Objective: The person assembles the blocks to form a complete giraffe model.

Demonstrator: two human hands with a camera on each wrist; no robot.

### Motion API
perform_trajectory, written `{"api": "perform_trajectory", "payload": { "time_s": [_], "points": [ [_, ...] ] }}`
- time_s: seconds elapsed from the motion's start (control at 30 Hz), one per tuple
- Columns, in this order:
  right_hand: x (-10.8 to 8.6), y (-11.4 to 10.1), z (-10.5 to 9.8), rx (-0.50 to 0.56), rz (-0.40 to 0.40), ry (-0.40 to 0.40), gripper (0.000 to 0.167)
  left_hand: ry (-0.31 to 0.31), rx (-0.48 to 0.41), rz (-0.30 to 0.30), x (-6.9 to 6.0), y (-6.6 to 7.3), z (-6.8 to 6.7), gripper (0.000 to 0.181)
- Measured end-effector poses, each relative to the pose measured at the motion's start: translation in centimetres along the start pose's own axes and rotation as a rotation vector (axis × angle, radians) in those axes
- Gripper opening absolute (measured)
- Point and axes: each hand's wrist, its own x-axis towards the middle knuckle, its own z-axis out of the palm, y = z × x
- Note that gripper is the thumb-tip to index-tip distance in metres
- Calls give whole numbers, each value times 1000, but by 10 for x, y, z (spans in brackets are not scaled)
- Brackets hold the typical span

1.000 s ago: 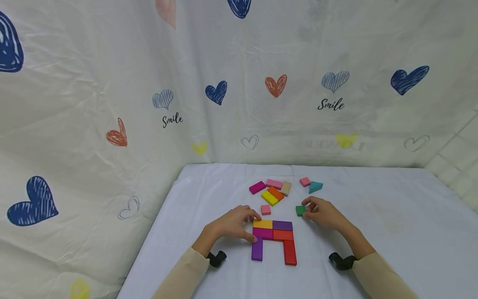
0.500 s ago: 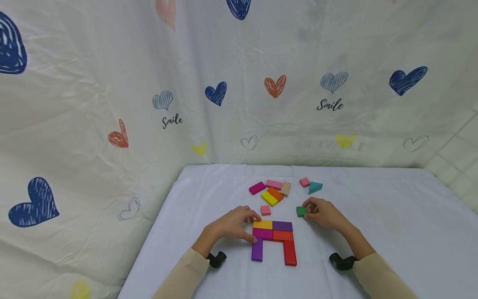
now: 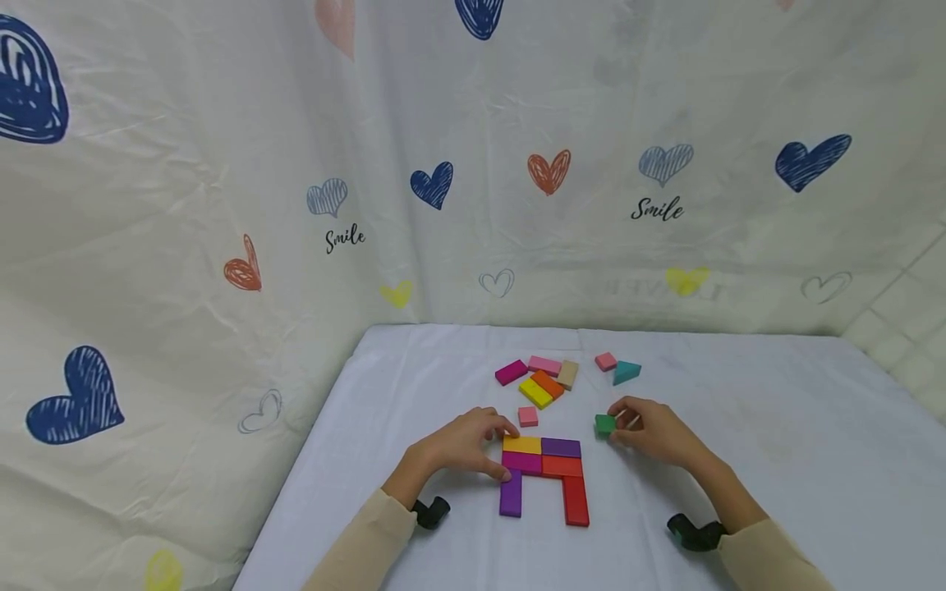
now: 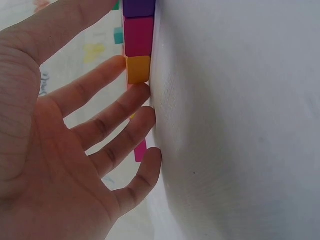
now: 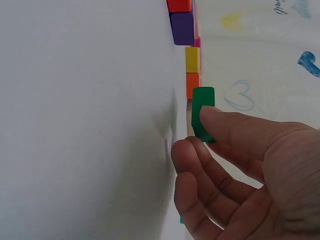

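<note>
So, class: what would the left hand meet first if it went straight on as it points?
Probably the orange-yellow block: the left hand has its index fingertip right by that block's end, though whether they touch is unclear.

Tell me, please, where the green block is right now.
In the head view, the green block is right of centre, pinched in the person's right hand, up and right of the arranged blocks and below the teal triangle.

White cloth backdrop (image 3: 480,107) with printed hearts (image 3: 432,185) and "Smile" lettering (image 3: 657,209) behind a white-covered table (image 3: 739,410).
</note>
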Motion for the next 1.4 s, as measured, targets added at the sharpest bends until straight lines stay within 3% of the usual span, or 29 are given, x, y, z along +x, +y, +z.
{"api": "perform_trajectory", "payload": {
  "time_s": [0.37,1.0,1.4],
  "points": [
    [-22,-7,-2,9,-45,-24,37,-1,0,-5,-1,1,-1,58],
    [-70,-14,9,72,-137,-175,37,-2,3,-5,0,1,0,57],
    [-87,-19,15,89,-103,-247,37,-6,3,-13,-1,3,-1,57]
  ]
}}
